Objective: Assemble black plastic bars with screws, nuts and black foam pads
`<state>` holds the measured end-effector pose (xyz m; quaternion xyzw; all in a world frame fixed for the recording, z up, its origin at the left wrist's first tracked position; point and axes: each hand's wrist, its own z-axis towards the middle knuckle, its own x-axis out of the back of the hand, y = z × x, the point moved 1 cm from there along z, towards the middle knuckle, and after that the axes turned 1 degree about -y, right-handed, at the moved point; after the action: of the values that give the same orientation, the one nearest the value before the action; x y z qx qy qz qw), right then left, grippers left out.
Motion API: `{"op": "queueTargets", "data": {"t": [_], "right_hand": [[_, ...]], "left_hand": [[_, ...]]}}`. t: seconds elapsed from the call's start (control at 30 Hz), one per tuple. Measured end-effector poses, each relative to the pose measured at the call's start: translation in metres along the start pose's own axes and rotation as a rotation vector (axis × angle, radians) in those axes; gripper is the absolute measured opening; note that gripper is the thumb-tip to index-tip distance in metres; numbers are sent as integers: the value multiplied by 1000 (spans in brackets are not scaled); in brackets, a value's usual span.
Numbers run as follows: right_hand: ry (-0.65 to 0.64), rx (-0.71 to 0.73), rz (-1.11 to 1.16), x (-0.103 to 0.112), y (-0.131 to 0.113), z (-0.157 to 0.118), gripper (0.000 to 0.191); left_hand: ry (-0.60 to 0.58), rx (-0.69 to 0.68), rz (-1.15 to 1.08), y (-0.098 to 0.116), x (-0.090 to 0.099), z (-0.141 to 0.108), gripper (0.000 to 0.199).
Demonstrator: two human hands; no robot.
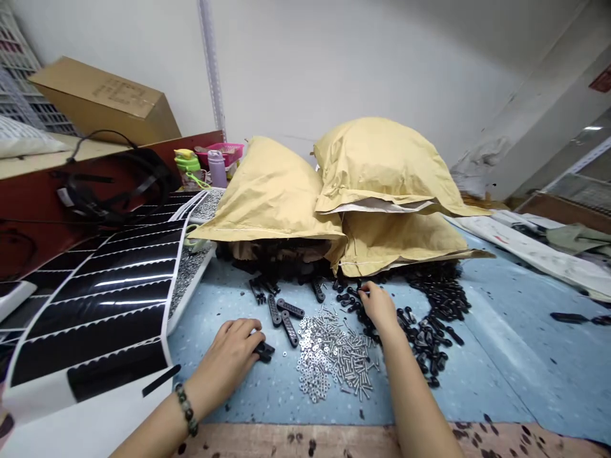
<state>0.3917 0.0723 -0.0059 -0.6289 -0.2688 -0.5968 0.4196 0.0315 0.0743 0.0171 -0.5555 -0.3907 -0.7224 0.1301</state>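
Note:
My left hand (233,350) is closed around a black plastic part (265,351), whose forked end sticks out past the fingertips, low over the blue table cover. My right hand (380,306) reaches into a pile of small black parts (427,337); its thumb and finger are pinched together, and what lies between them is too small to make out. Between the hands spreads a heap of silver screws (356,362) and small nuts (315,369). Several long black textured pieces (289,327) lie just behind my left hand.
Yellow paper sacks (391,162) are stacked at the back, with black parts spilling beneath. Sheets of black stickers (124,286) cover the left side. A cardboard box (105,98) sits on a shelf; a purple bottle (216,168) stands below. White bags (534,248) lie at right.

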Motion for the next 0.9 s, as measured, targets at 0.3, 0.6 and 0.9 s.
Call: {"op": "queueTargets", "data": {"t": [0.3,0.6,0.9], "right_hand": [[14,-60,8,0,-20,11,18],[65,-35,126,23,-17,-12,3],[-121,200,997,37,-95,-125,34]], "left_hand": [[-33,198,-300,19,9,-17,25],[-34,211,-415,33,9,-24,28],[-150,274,-750,40,6,-35,23]]}}
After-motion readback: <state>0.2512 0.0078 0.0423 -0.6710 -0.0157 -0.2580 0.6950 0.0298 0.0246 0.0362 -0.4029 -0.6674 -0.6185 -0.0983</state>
